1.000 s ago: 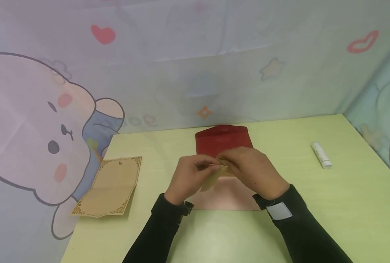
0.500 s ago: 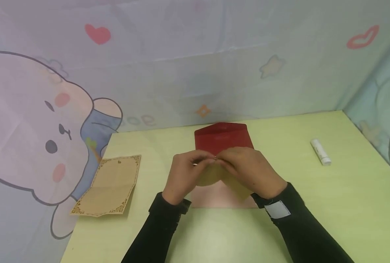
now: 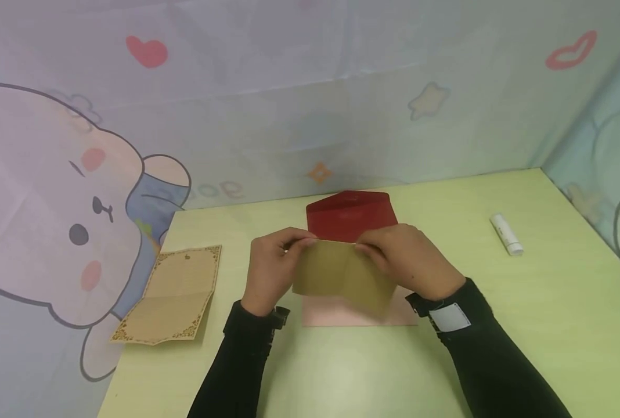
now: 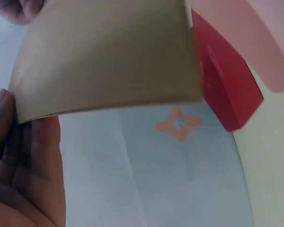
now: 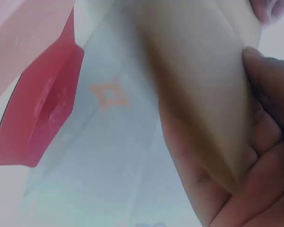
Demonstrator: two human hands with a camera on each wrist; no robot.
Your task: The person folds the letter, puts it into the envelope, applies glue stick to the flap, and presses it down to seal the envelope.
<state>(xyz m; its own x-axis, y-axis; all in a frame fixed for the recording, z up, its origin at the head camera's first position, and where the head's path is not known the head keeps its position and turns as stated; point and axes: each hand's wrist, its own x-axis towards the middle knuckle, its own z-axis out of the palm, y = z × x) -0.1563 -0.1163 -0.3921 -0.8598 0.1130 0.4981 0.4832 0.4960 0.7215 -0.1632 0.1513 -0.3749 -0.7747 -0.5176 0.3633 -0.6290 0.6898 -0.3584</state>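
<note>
My left hand (image 3: pixel 273 264) pinches the upper left corner of a creased tan sheet of paper (image 3: pixel 323 270) between thumb and fingers. At the top edge's right part, my right hand (image 3: pixel 411 258) pinches the same sheet. It hangs between the hands with its right portion bent along a vertical fold. In the left wrist view the paper (image 4: pixel 113 56) spans from thumb to upper right; the right wrist view shows it (image 5: pixel 203 85) blurred. Behind it lies a red envelope (image 3: pixel 349 220) with its pointed flap up. A pale pink sheet (image 3: pixel 336 313) shows below the held paper, partly hidden.
On the left, a second tan letter sheet (image 3: pixel 176 290) with an ornate border stands slightly raised at its folds, over the table's left edge. A white glue stick (image 3: pixel 507 235) lies on the right. A printed cloth (image 3: pixel 289 87) hangs behind the table (image 3: pixel 524 325).
Both hands were close together at the folded paper; now they have drawn apart, mostly the left hand leftward, and the tan sheet is spread between them. The camera view has shifted slightly.
</note>
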